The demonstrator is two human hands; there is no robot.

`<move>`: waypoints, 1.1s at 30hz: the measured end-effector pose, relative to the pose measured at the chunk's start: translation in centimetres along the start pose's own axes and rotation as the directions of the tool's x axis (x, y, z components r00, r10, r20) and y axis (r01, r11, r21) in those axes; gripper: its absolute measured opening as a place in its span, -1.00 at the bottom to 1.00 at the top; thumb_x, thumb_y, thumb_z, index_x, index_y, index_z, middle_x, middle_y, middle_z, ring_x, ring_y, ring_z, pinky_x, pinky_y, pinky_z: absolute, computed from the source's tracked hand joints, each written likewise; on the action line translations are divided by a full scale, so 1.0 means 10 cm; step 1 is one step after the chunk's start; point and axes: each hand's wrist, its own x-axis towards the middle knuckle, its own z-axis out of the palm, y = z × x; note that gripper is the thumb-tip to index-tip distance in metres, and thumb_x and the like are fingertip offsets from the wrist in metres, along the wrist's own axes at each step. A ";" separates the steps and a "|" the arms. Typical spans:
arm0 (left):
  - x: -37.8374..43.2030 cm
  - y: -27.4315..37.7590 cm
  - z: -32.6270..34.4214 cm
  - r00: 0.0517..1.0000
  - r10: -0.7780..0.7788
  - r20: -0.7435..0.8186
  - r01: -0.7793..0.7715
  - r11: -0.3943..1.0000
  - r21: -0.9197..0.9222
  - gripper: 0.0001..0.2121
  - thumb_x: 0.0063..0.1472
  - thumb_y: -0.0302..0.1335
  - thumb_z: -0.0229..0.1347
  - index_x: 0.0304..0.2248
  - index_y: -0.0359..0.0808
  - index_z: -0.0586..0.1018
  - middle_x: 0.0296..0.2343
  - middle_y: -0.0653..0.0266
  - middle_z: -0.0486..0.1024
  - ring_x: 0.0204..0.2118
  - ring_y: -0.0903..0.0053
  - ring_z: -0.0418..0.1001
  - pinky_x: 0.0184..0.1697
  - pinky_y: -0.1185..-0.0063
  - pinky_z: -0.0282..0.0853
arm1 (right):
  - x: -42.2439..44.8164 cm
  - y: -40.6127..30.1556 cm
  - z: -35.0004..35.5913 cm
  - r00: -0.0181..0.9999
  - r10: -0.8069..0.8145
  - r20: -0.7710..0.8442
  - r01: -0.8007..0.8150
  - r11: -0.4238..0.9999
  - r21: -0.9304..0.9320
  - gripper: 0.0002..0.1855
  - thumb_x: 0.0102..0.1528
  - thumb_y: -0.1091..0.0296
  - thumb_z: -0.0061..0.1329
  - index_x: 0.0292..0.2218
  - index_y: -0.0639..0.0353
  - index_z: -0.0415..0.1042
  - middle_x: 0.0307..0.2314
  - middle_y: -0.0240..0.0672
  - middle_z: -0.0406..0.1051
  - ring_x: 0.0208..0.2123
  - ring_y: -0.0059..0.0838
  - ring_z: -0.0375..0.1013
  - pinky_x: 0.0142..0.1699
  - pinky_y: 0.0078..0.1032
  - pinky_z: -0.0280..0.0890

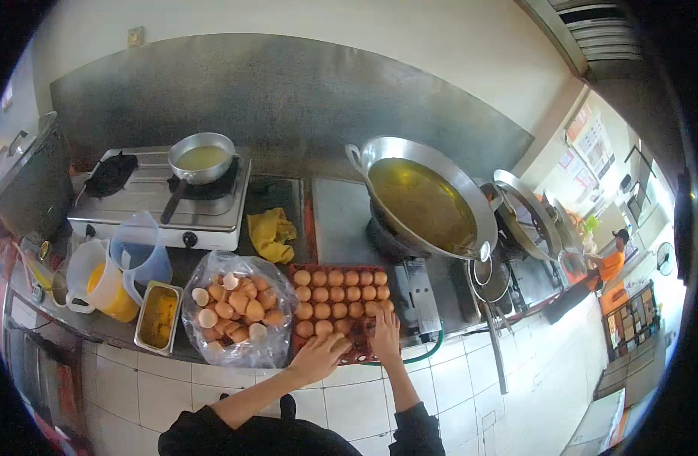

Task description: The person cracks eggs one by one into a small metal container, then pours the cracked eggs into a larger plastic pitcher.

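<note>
A red egg tray (356, 358) lies at the counter's front edge, with several rows of brown eggs (336, 294) in its far part. The near right part shows bare cups. Over the tray's near edge, my left hand (316, 358) has its fingers curled around a brown egg (342, 345). My right hand (386, 335) reaches over the right side, its fingertips at the eggs there; whether it grips one is hidden. Left of the tray sits a clear plastic bag (226, 354) full of broken eggshells (239, 302).
A rectangular metal container (158, 317) and a jug of yellow liquid (110, 288) stand left, beside a bluish jug (141, 251). Behind are a gas stove (149, 222), a saucepan (202, 157) and a yellow cloth (271, 235). A large oil-filled wok (426, 199) stands right; a person (608, 262) is farther off.
</note>
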 end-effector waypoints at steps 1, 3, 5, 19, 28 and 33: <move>0.04 -0.01 0.14 0.997 0.075 0.030 -0.078 0.989 0.125 -0.60 0.09 -0.44 0.11 -0.03 -0.22 0.46 -0.03 0.15 0.33 -0.02 0.28 0.35 -0.02 0.34 0.37 | 0.09 0.07 -0.02 1.000 0.024 -0.007 -0.024 0.999 -0.030 -0.38 -0.11 0.60 0.00 0.04 0.27 0.21 0.02 -0.08 0.22 0.07 -0.01 0.22 0.15 -0.13 0.15; 0.09 -0.01 0.35 0.995 0.076 0.065 -0.086 0.982 0.168 -0.60 0.09 -0.45 0.11 -0.03 -0.23 0.46 -0.03 0.15 0.33 -0.01 0.26 0.34 0.00 0.34 0.37 | 0.15 0.31 0.00 0.998 0.051 0.045 -0.050 0.998 -0.033 -0.38 -0.10 0.63 -0.01 0.04 0.25 0.20 0.02 -0.08 0.20 0.08 0.03 0.19 0.16 -0.13 0.16; 0.14 0.00 0.46 0.992 0.069 0.103 -0.090 0.973 0.214 -0.59 0.09 -0.46 0.11 -0.02 -0.24 0.45 -0.04 0.15 0.33 0.01 0.25 0.33 0.02 0.35 0.38 | 0.21 0.52 -0.04 0.985 0.026 0.169 -0.023 0.999 -0.024 -0.39 -0.09 0.63 0.01 0.03 0.23 0.21 0.00 -0.08 0.20 0.07 0.04 0.19 0.13 -0.14 0.19; 0.39 0.23 -0.07 0.781 -0.544 0.309 0.593 0.488 -0.641 -0.55 0.15 -0.29 0.23 -0.02 -0.31 0.48 -0.17 0.14 0.50 -0.13 0.42 0.51 -0.14 0.55 0.53 | -0.08 0.16 -0.39 0.938 0.290 0.191 -0.253 0.196 0.947 -0.54 0.10 0.63 -0.02 0.04 0.32 0.24 -0.11 -0.19 0.39 -0.05 -0.36 0.39 0.04 -0.46 0.37; 0.41 0.16 0.02 0.656 -0.396 0.642 0.193 -0.734 -0.651 -0.66 0.23 -0.29 0.17 -0.13 -0.38 0.52 -0.24 0.23 0.53 -0.24 0.58 0.56 -0.31 0.78 0.56 | -0.32 -0.86 -0.65 0.877 0.052 -0.478 0.163 0.903 0.397 -0.45 -0.12 0.61 0.22 -0.07 0.17 0.39 -0.09 -0.01 0.40 -0.03 -0.07 0.39 0.00 -0.23 0.35; 0.47 0.30 -0.29 0.575 -0.465 0.673 0.203 -0.716 -0.668 -0.70 0.23 -0.30 0.17 -0.20 -0.38 0.53 -0.30 0.24 0.52 -0.30 0.58 0.56 -0.36 0.78 0.56 | -0.30 -0.87 -0.66 0.884 0.124 -0.451 0.125 0.867 0.482 -0.47 -0.07 0.68 0.16 -0.05 0.22 0.35 -0.06 -0.02 0.33 -0.01 -0.19 0.39 0.00 -0.38 0.38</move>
